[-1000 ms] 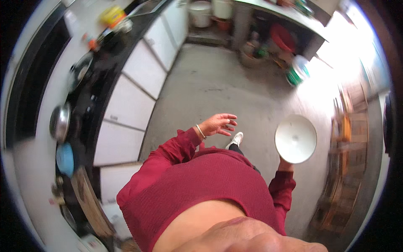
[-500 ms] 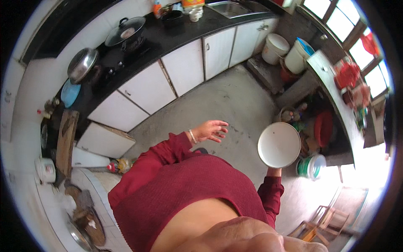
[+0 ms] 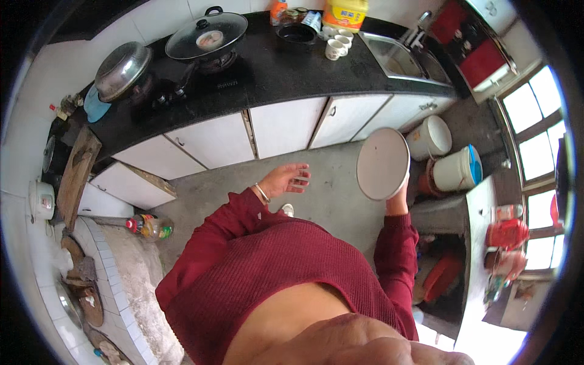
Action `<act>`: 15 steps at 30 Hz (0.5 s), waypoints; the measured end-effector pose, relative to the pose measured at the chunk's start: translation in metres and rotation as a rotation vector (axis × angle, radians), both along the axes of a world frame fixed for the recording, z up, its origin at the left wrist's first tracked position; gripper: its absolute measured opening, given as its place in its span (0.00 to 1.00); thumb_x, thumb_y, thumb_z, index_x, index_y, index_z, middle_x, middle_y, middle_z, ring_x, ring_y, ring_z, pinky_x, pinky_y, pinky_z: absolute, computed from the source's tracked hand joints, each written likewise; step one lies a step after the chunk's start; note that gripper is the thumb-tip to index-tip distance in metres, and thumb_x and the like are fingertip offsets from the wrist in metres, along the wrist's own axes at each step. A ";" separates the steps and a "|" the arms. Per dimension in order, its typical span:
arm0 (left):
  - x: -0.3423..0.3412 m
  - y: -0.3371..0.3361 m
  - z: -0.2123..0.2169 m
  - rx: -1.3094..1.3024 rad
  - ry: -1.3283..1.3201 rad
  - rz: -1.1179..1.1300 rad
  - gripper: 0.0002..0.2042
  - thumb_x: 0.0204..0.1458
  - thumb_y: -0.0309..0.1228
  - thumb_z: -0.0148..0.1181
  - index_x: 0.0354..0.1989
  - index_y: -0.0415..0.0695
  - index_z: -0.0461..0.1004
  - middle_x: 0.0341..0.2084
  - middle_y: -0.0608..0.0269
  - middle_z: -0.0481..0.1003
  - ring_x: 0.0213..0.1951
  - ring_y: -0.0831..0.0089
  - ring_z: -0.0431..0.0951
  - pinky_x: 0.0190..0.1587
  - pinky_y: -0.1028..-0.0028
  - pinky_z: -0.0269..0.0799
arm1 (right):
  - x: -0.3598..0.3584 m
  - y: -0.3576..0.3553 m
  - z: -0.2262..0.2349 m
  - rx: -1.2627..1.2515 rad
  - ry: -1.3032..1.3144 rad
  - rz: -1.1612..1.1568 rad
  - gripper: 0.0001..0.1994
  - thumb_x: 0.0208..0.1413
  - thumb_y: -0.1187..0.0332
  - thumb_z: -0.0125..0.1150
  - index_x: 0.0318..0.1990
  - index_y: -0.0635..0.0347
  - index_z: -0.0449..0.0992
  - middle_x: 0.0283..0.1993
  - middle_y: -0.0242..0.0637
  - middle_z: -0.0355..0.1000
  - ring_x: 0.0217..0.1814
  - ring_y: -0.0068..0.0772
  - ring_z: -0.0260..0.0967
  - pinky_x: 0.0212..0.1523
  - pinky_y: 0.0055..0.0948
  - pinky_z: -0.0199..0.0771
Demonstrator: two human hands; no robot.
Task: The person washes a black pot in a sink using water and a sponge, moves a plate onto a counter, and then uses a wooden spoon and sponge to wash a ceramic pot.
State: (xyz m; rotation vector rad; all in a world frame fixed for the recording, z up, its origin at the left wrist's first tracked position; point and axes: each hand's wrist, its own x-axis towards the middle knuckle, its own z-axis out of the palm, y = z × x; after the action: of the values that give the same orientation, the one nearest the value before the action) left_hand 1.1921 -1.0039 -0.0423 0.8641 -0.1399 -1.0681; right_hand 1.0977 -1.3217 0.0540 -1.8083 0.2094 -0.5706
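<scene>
My right hand [image 3: 399, 198] grips the lower edge of a white round dish [image 3: 382, 163], raised over the floor. The dish tilts, with its pale broad face towards me; its far side and most of my right fingers are hidden behind it. My left hand [image 3: 286, 180], with a bangle at the wrist, hovers in front of my body. Its fingers are spread and nothing is in them.
Ahead runs a black counter [image 3: 267, 73] with a lidded wok [image 3: 207, 38], a metal basin [image 3: 123, 71], white cups [image 3: 336, 48] and a sink [image 3: 395, 58]. White buckets [image 3: 453, 170] stand at the right near a shelf [image 3: 480, 213]. Bottles [image 3: 149, 225] are on the floor at left.
The view has turned and moved nearer the counter. My right hand has carried the white dish forward and tilted it. The left hand stays open, a little to the left.
</scene>
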 end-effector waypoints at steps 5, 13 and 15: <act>0.054 0.021 0.018 0.096 -0.028 0.224 0.18 0.57 0.32 0.45 0.56 0.41 0.60 0.46 0.56 0.68 0.45 0.65 0.72 0.45 0.65 0.73 | 0.168 -0.006 0.044 -0.082 0.010 0.077 0.16 0.58 0.62 0.45 0.32 0.68 0.72 0.25 0.29 0.68 0.28 0.19 0.62 0.28 0.23 0.63; 0.054 0.054 -0.008 0.227 0.048 0.780 0.19 0.57 0.33 0.45 0.56 0.41 0.59 0.45 0.57 0.68 0.42 0.66 0.72 0.44 0.67 0.72 | 0.430 -0.001 0.057 -0.542 -0.158 0.108 0.20 0.48 0.55 0.54 0.28 0.69 0.74 0.25 0.52 0.71 0.31 0.47 0.72 0.35 0.36 0.69; 0.053 0.049 -0.017 0.202 0.061 0.908 0.19 0.56 0.33 0.46 0.56 0.42 0.59 0.45 0.57 0.68 0.42 0.65 0.72 0.44 0.66 0.72 | 0.487 0.004 0.056 -0.665 -0.219 0.153 0.19 0.47 0.56 0.55 0.27 0.69 0.74 0.26 0.53 0.72 0.32 0.51 0.71 0.36 0.39 0.70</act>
State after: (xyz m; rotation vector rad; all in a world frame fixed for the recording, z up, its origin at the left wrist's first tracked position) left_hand 1.2449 -0.9545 -0.0590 0.9308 0.3926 -0.2525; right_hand 1.5851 -1.3176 0.1099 -2.3489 -0.3037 -0.7820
